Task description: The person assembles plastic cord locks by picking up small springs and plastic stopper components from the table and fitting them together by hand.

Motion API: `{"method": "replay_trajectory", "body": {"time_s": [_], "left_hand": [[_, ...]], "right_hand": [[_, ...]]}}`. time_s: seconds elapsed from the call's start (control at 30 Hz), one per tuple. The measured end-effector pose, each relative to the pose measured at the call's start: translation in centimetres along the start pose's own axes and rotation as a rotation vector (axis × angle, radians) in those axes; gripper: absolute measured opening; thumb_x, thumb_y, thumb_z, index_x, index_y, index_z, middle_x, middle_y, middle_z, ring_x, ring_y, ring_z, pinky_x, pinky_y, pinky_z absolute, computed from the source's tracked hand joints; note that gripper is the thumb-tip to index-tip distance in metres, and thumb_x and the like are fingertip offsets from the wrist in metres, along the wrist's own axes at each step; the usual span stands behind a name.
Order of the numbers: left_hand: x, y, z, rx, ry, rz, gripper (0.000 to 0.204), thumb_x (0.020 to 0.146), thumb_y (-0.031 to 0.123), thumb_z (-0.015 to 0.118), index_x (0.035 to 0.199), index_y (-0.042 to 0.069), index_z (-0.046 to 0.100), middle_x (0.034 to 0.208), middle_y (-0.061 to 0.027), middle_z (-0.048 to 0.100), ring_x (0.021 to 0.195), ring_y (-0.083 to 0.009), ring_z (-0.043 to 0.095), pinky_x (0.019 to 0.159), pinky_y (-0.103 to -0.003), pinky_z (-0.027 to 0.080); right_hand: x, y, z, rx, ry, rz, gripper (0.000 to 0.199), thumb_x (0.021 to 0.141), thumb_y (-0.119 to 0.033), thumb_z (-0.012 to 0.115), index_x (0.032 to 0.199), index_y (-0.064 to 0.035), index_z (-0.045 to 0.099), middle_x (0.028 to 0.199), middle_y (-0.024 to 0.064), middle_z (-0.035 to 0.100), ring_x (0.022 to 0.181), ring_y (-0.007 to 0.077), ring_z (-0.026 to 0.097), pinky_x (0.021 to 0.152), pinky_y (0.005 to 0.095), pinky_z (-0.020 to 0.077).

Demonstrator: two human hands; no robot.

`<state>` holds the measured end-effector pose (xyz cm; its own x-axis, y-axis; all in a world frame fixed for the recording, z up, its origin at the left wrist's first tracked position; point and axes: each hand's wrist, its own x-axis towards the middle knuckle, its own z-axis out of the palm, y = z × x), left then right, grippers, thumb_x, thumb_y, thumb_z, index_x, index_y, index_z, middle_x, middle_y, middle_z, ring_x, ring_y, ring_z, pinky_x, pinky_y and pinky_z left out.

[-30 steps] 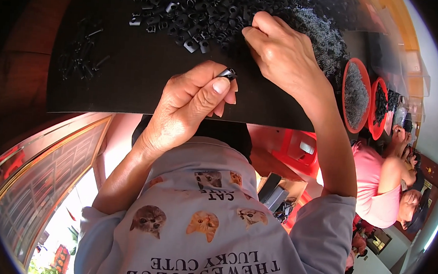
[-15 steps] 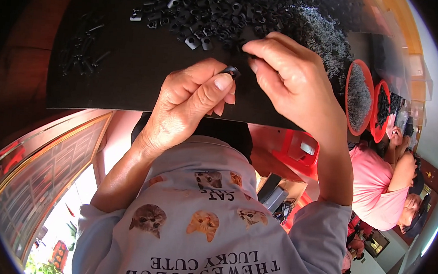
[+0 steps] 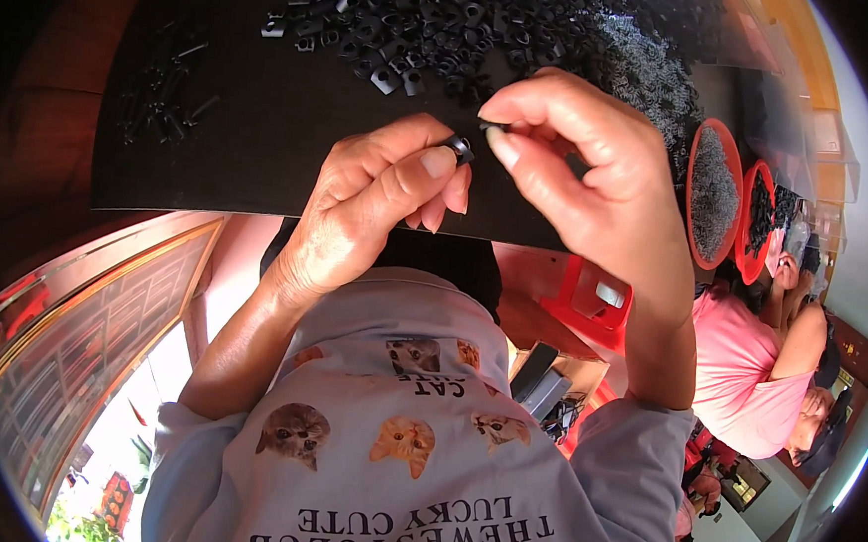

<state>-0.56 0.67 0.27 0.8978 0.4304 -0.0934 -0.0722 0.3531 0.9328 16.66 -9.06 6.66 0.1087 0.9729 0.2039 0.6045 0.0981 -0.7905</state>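
Over the near part of a black table point(image 3: 261, 176), my left hand point(image 3: 374, 193) pinches a small black clip-like part point(image 3: 458, 150) between thumb and forefinger, its end sticking out toward the right. My right hand point(image 3: 585, 161) is just right of it, thumb and forefinger closed on a small dark piece point(image 3: 494, 126) whose kind is too small to make out. A narrow gap separates the two pieces. Beyond my hands lies a heap of loose black plastic parts point(image 3: 409, 21), some with a round hole.
Small grey metal-looking pieces point(image 3: 645, 75) are piled right of the heap. Two red baskets stand at the right, one with grey pieces point(image 3: 712, 194), one with black parts point(image 3: 759, 213). Several thin black tubes point(image 3: 166, 96) lie at the left. A person in pink point(image 3: 751, 375) sits at the right.
My right hand has drawn back slightly from the heap's edge, and a small dark piece now shows at its fingertips. The part in my left hand has tilted a little.
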Motion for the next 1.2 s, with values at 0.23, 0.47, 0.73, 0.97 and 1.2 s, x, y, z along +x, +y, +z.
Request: {"method": "replay_trajectory", "body": {"time_s": [0.23,0.47,0.73,0.97,1.2], "left_hand": [[0.1,-0.1,-0.5,0.015,-0.066,-0.003,0.037,0.099,0.033,0.047,0.094,-0.001,0.059,0.082,-0.0107,0.062,0.067,-0.0132,0.052,0.061,-0.026,0.041],[0.0,0.2,-0.5,0.014,-0.073,0.005,0.042,0.100,0.039,0.049,0.093,-0.001,0.060,0.079,-0.0097,0.062,0.065,-0.0121,0.051,0.059,-0.025,0.040],[0.1,0.5,-0.5,0.058,-0.095,-0.010,0.042,0.101,0.041,0.049,0.091,0.002,0.060,0.074,-0.0027,0.057,0.062,-0.0068,0.045,0.056,-0.021,0.035],[0.2,0.8,-0.6,0.102,-0.083,-0.047,0.042,0.101,0.043,0.050,0.091,0.003,0.059,0.070,-0.0008,0.054,0.059,-0.0046,0.041,0.052,-0.020,0.031],[0.2,1.0,-0.2,0.095,-0.034,-0.006,0.039,0.102,0.034,0.050,0.081,0.003,0.057,0.064,-0.0010,0.053,0.061,-0.0089,0.048,0.057,-0.026,0.040]], "right_hand": [[0.6,-0.5,-0.9,0.377,-0.057,0.248,0.006,0.093,0.001,0.059,0.097,0.0032,0.063,0.079,0.0012,0.064,0.068,0.0053,0.056,0.060,0.0207,0.0429],[1.3,-1.0,-1.1,0.562,-0.189,0.367,0.002,0.093,0.002,0.057,0.094,0.0030,0.059,0.078,0.0053,0.065,0.071,0.0076,0.059,0.060,0.0212,0.0421],[0.9,-0.1,-0.3,0.453,-0.148,0.213,0.005,0.090,0.002,0.062,0.095,0.0009,0.064,0.079,0.0010,0.057,0.064,0.0040,0.049,0.055,0.0204,0.0375],[1.3,-0.2,-0.2,0.236,-0.135,0.113,0.004,0.089,0.006,0.061,0.093,0.0039,0.061,0.077,0.0021,0.052,0.065,0.0062,0.045,0.058,0.0214,0.0356],[1.4,0.2,0.0,0.201,-0.173,0.072,0.005,0.088,0.008,0.060,0.092,0.0043,0.061,0.077,0.0030,0.053,0.065,0.0077,0.046,0.058,0.0224,0.0368]]}}
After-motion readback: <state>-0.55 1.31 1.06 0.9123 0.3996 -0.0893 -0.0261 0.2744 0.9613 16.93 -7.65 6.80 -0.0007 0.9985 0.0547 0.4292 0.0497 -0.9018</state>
